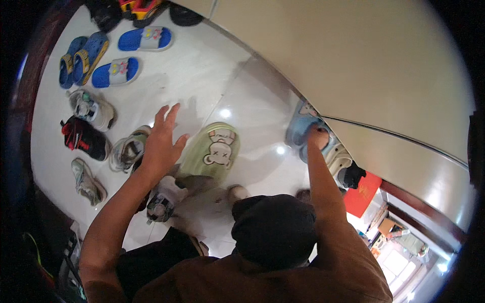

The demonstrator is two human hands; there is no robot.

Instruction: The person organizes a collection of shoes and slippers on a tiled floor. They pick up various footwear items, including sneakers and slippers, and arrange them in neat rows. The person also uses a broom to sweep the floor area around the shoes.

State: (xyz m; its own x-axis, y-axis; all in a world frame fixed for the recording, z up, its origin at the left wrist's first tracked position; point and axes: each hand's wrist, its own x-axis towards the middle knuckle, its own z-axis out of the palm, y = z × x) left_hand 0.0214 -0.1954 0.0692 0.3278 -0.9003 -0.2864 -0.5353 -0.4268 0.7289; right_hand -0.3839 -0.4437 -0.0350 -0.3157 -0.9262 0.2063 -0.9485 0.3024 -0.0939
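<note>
My left hand (169,136) hovers over the white floor with its fingers spread and nothing in them. Just to its right lies a light green slipper (209,151) with a cartoon bear on it. At the foot of the cabinet, my right hand (317,137) is closed over a pair of blue slippers (299,123), which also carry a printed figure. The fingertips are hidden, but the hand appears to grip one of the pair. Below my left forearm is a grey and white sneaker (165,199); another pale sneaker (127,151) sits left of it.
A beige cabinet (343,60) borders the right side. Blue slides (144,39), blue clogs (90,58), a black and red sneaker (83,139) and several other shoes stand on the left. Beige clogs (338,159) and a red box (362,196) are beyond my right forearm.
</note>
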